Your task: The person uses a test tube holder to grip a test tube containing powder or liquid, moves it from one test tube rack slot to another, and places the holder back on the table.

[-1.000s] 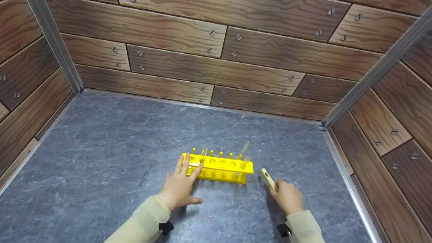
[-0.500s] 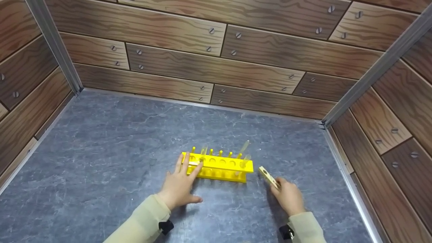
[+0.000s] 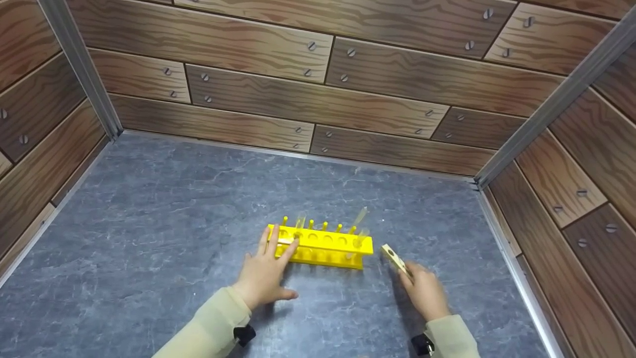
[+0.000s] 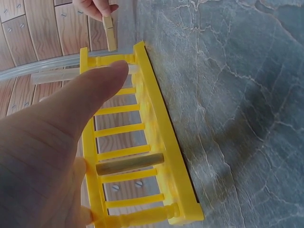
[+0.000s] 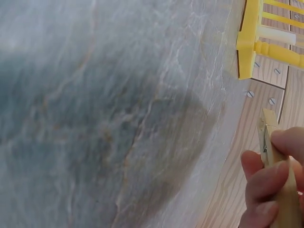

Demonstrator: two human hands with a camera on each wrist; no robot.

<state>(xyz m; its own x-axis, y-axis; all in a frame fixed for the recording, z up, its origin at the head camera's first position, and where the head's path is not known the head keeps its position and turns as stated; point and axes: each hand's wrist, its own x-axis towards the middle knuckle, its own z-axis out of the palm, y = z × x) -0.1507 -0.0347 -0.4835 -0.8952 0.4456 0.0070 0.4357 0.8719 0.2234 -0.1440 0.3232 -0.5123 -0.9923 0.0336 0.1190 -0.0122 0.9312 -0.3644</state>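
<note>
A yellow test tube rack stands on the floor surface in the head view. My left hand rests spread on its left end, fingertips on the top plate and thumb held out to the side. One tube with brownish contents stands near that end. A clear test tube sits in the rightmost hole, and another clear tube slants up behind it by the pegs. To the right of the rack, my right hand grips a wooden test tube clamp, its jaw end pointing towards the rack.
Wood-patterned walls with metal corner strips enclose the blue-grey marbled surface at the back and both sides. A row of yellow pegs rises along the rack's back edge.
My right hand has shifted very slightly, and the clamp's tip has moved a little left and away from me. The left hand and the rack have stayed in place.
</note>
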